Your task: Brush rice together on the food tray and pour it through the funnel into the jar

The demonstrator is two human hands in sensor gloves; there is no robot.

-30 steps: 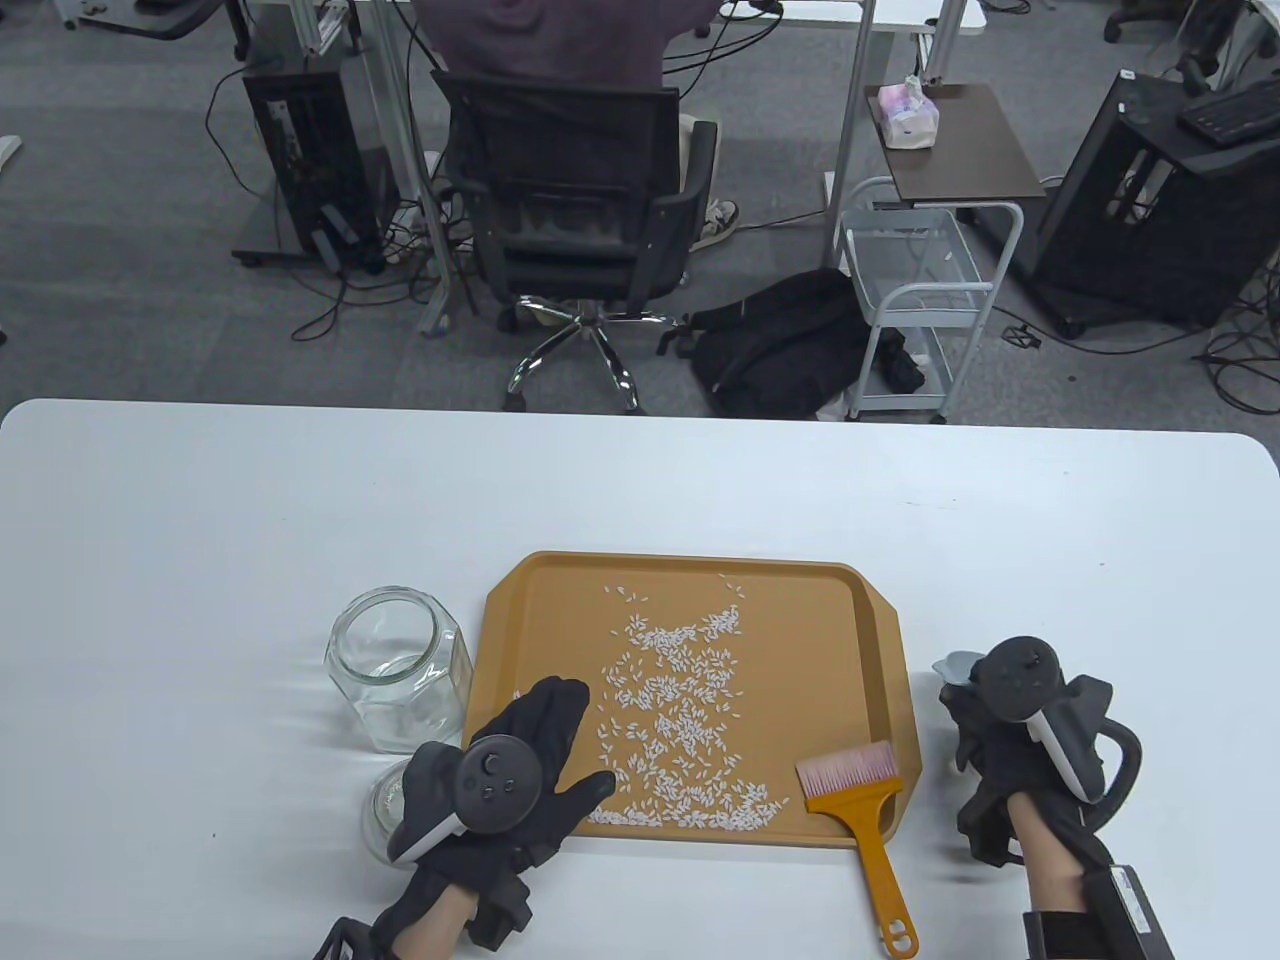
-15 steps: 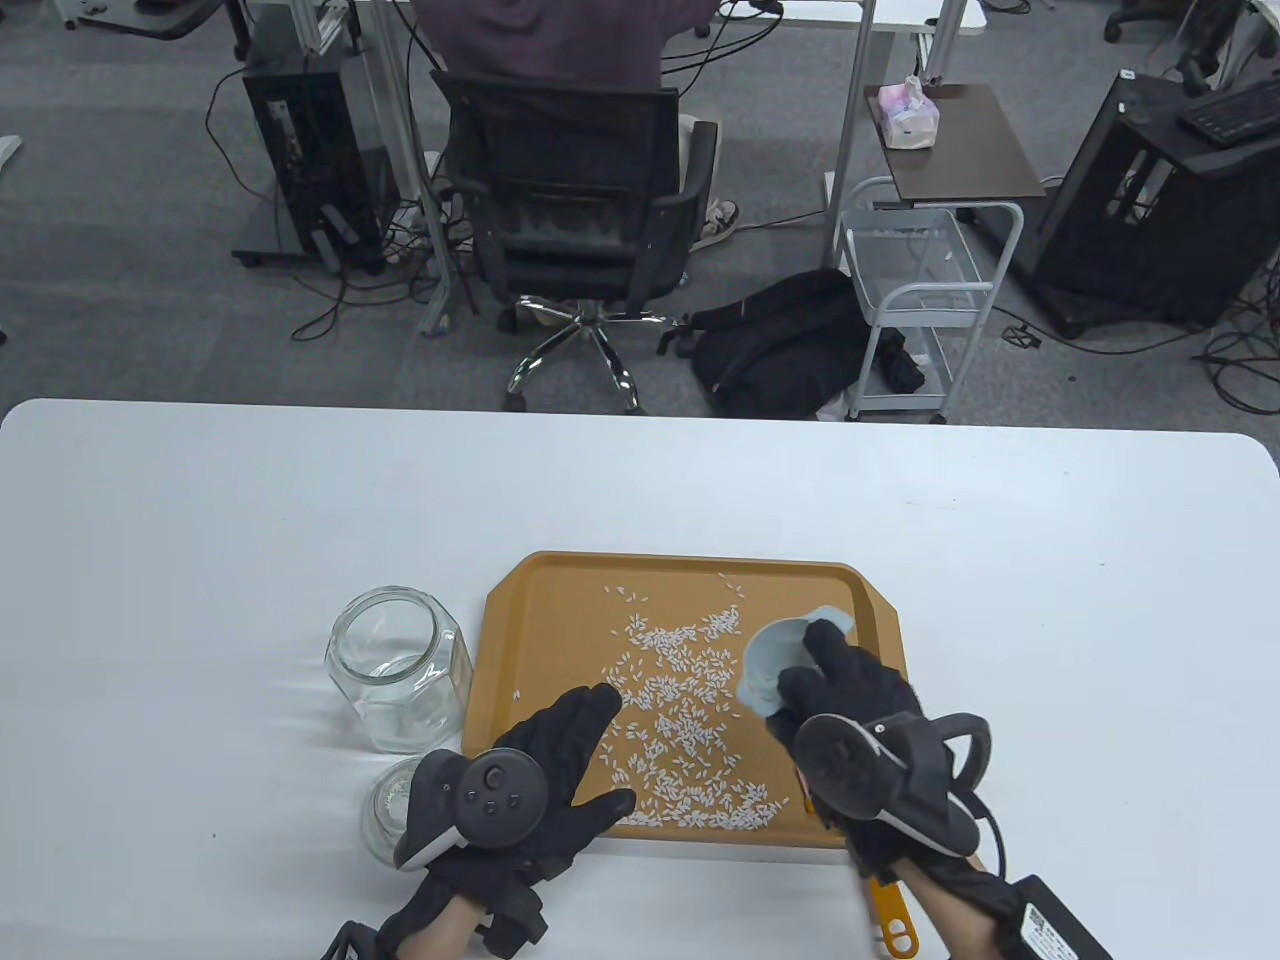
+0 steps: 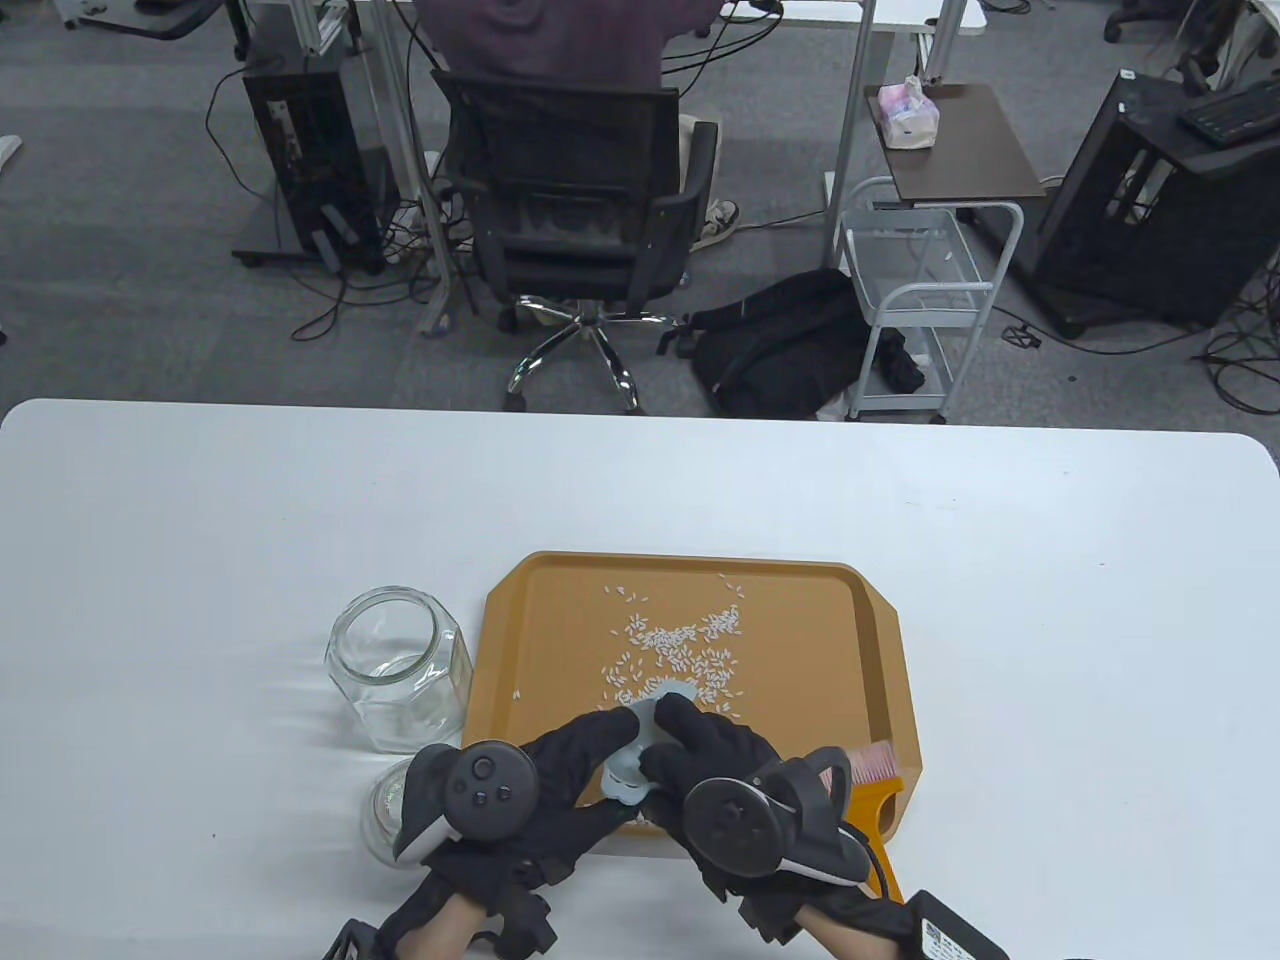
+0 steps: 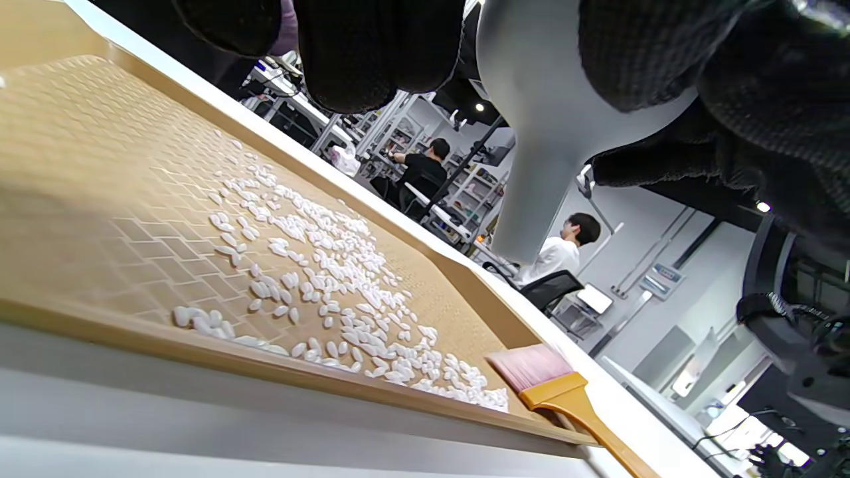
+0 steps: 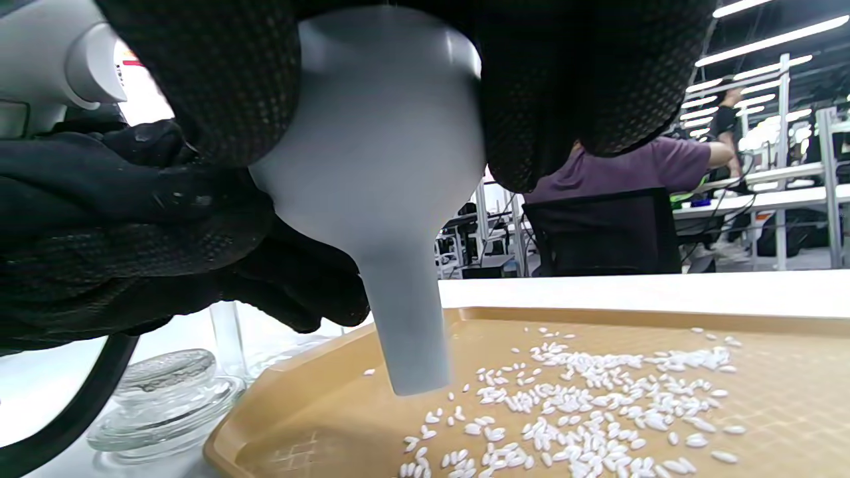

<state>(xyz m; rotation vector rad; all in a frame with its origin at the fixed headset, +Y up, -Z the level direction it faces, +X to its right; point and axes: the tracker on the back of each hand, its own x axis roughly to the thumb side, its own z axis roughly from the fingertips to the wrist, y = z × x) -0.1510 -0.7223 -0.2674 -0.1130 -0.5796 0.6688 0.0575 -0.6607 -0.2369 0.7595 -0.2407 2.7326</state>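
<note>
White table (image 3: pixel 200 520) — grey funnel (image 5: pixel 392 199), spout down

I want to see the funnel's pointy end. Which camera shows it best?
The right wrist view: the funnel fills it, spout hanging above the tray. The left wrist view shows its side; the table view shows only bits between both hands.

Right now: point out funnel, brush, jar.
funnel (image 5: pixel 405 332), right wrist view, on its spout.
brush (image 4: pixel 531 366), left wrist view, on the pink bristles.
jar (image 3: pixel 398 668), table view, on the glass wall.

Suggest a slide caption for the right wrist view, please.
Gloved fingers hold a grey funnel above scattered rice on the tray.
</note>
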